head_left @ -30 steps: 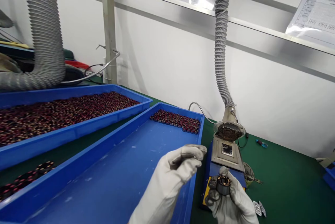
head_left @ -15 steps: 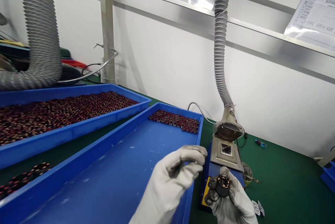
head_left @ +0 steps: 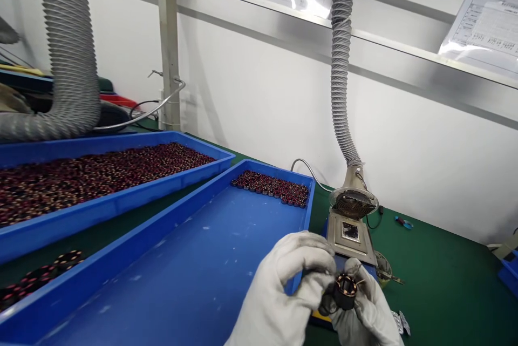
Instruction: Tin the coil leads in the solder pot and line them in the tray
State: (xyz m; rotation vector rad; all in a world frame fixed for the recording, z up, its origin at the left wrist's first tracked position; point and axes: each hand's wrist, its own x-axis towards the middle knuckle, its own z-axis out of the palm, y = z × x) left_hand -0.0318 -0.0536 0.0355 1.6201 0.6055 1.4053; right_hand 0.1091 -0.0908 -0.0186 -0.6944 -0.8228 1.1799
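Observation:
A small black motor stator with copper windings around its open top sits in the fingers of my right hand, over the front of the solder pot. My right hand is gloved in white with dark-stained fingertips. From the left, my left hand, also in a stained white glove, has its thumb and fingers curled together against the stator's near side. Whether it pinches a wire there is hidden. Just behind both hands is the solder pot, a metal plate with a shiny square opening.
A blue tray with rows of stators at its far end lies left of my hands. Another blue tray holds a heap of stators. A fume hose drops behind the pot. Cutters and a cup are right.
My left hand has moved right and down, from above the tray's edge to the stator. My right hand still holds the stator in nearly the same place.

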